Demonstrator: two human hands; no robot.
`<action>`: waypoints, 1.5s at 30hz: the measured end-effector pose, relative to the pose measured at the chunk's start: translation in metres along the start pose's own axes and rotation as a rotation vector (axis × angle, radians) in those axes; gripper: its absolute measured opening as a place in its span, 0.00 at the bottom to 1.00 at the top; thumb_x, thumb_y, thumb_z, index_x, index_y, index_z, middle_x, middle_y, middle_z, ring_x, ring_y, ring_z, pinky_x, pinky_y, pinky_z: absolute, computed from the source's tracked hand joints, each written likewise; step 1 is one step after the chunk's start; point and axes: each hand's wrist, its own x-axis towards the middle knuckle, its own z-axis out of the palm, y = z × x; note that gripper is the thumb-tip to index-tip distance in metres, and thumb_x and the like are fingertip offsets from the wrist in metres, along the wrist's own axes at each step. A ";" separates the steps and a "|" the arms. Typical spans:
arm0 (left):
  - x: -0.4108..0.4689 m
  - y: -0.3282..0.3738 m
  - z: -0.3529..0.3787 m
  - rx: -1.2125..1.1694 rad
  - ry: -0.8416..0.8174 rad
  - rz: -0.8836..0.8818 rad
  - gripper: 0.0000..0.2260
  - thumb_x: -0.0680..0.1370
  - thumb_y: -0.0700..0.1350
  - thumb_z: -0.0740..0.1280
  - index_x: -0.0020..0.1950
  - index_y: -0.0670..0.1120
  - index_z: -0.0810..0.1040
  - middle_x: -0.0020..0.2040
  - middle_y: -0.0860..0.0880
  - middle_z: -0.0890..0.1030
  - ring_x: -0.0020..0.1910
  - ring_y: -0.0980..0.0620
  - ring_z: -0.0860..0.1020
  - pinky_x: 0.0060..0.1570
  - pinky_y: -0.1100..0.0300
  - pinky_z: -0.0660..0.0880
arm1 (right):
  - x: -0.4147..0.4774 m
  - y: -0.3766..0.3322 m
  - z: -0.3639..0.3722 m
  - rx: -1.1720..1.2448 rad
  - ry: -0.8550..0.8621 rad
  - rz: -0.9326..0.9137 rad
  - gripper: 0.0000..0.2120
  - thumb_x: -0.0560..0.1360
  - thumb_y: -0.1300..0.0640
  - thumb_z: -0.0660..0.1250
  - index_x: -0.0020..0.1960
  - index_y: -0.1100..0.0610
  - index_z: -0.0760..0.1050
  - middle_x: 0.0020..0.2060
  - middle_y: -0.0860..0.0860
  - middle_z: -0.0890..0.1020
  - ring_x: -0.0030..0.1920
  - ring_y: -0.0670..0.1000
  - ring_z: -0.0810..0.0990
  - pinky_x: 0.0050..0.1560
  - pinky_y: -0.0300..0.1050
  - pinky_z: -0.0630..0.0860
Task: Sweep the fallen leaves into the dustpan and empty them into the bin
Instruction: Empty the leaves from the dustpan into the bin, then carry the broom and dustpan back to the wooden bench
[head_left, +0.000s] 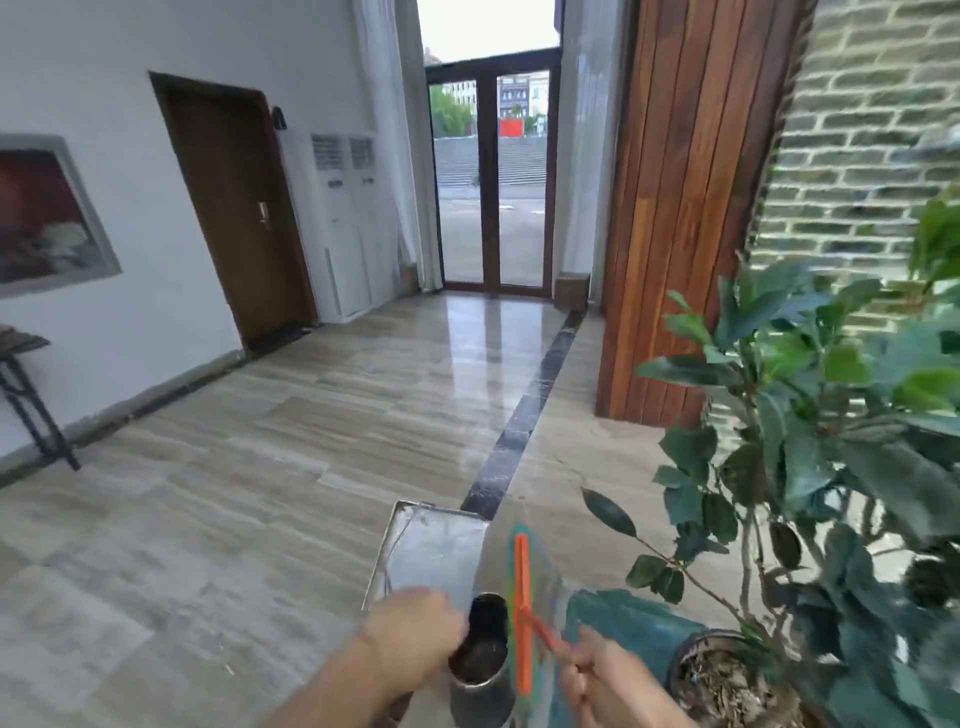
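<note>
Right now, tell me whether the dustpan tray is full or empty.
Empty as far as shows: the metal dustpan tray is bare and shiny, no leaves on it. The left hand hides its near end, so that part cannot be told.

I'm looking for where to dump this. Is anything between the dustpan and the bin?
No bin shows in this view, so that path cannot be judged. The left hand holds the metal dustpan over bare floor; the right hand holds the orange broom beside it.
</note>
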 end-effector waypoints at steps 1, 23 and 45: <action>-0.008 -0.006 -0.022 -0.111 -0.011 -0.060 0.10 0.73 0.34 0.60 0.51 0.40 0.77 0.51 0.36 0.78 0.53 0.36 0.78 0.48 0.48 0.75 | -0.017 -0.011 0.012 -0.079 0.041 -0.093 0.07 0.72 0.71 0.61 0.39 0.75 0.73 0.26 0.59 0.72 0.15 0.50 0.68 0.15 0.36 0.65; -0.289 -0.145 -0.248 -0.663 0.477 -0.137 0.18 0.71 0.47 0.75 0.29 0.44 0.70 0.21 0.45 0.69 0.18 0.46 0.68 0.29 0.61 0.71 | -0.328 -0.079 0.168 -0.530 0.301 -0.547 0.20 0.80 0.43 0.62 0.65 0.55 0.66 0.27 0.49 0.73 0.25 0.47 0.69 0.23 0.39 0.69; -0.440 0.260 -0.297 -0.538 0.278 0.873 0.25 0.71 0.63 0.70 0.27 0.45 0.69 0.22 0.46 0.71 0.21 0.48 0.72 0.26 0.59 0.72 | -0.745 0.269 0.043 -0.744 1.721 -0.393 0.12 0.75 0.48 0.68 0.41 0.57 0.78 0.33 0.48 0.81 0.38 0.51 0.79 0.38 0.46 0.73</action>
